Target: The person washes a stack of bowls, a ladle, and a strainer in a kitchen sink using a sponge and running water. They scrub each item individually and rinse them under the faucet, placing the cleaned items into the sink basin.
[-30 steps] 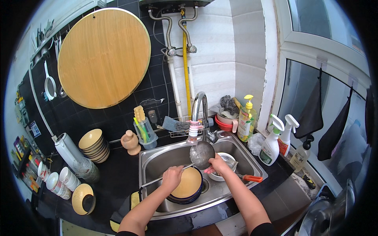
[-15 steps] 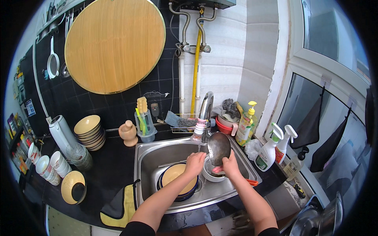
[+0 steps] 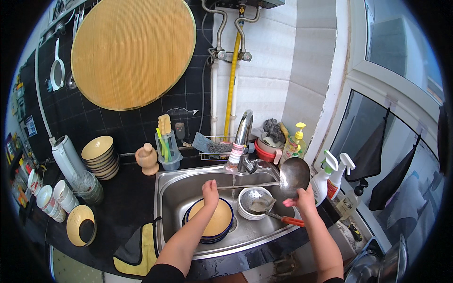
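Note:
A metal ladle [image 3: 295,178] lies sideways across the sink, its long handle reaching left under the tap. Closed around the handle's end is my left hand [image 3: 210,193]. My right hand [image 3: 304,199] grips the rim of the ladle's bowl from below. Water runs from the tap [image 3: 234,160] down onto or past the handle. Below, cream bowls with dark blue rims [image 3: 219,219] stand stacked in the steel sink [image 3: 177,184]. Beside them, white bowls [image 3: 243,212] hold a perforated metal piece. A utensil with an orange-red handle [image 3: 292,220] leans over the sink's right edge.
Several bowls [image 3: 99,151], cups [image 3: 65,193] and a tilted bowl [image 3: 74,221] stand on the left counter. A yellow-grey cloth [image 3: 146,247] hangs at the front edge. A pump bottle [image 3: 293,146] and spray bottles [image 3: 322,181] line the right side.
The ladle has moved right and turned, so its handle now stretches leftward. My hands have spread apart, left hand to the handle's end. The white bowls are now uncovered.

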The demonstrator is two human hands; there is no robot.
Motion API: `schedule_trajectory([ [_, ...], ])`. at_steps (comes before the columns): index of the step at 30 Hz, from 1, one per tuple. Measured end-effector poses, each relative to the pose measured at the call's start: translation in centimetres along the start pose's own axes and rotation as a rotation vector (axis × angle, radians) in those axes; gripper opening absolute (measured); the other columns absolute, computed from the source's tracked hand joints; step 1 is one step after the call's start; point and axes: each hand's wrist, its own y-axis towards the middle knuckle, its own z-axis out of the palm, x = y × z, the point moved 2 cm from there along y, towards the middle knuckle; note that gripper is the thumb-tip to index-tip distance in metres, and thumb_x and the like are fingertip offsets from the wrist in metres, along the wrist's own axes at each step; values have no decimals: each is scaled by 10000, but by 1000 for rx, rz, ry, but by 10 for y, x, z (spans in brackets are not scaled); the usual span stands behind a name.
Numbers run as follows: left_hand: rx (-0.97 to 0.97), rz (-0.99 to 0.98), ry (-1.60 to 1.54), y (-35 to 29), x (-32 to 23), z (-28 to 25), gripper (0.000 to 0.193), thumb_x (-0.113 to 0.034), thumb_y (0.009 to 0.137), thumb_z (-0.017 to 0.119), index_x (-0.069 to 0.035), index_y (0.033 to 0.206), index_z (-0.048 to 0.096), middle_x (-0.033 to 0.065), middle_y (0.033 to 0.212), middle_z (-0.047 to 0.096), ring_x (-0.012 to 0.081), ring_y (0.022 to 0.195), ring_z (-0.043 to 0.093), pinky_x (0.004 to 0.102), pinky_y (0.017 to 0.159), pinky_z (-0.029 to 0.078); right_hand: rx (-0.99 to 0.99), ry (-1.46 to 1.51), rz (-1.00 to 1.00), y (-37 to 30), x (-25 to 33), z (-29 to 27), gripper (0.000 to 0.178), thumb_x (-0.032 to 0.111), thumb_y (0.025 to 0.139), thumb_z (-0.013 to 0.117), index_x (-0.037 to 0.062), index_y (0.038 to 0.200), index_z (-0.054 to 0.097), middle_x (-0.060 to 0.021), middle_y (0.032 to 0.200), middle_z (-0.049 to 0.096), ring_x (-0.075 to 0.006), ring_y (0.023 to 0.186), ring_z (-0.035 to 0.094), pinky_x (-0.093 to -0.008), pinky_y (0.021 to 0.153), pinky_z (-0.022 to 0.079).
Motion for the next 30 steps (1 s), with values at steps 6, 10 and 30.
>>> schedule_trajectory([
  [6, -48, -782, -1181, -22, -9, 17, 277, -226, 926, 362, 18, 1048, 320, 216, 918, 538, 396, 861, 575, 462, 742, 518, -53, 0, 95, -7, -21, -29, 409, -5, 775, 291, 11, 1183, 257, -222, 886, 534, -309, 499, 584, -327, 399, 505],
  [10, 250, -754, -1220, -31, -24, 38, 265, -227, 917, 398, 17, 1009, 348, 219, 934, 537, 383, 876, 577, 452, 739, 521, -91, 42, 119, -13, -31, -43, 398, -7, 764, 314, -45, 1159, 291, -234, 872, 535, -308, 522, 589, -324, 413, 505],
  [30, 474, -754, -1067, -36, -43, 45, 428, -432, 876, 419, -14, 961, 453, 216, 1060, 539, 339, 991, 543, 439, 834, 462, -106, 97, 177, -32, -40, -38, 450, -24, 764, 302, 13, 1205, 219, -265, 937, 514, -330, 564, 608, -334, 423, 534],
])
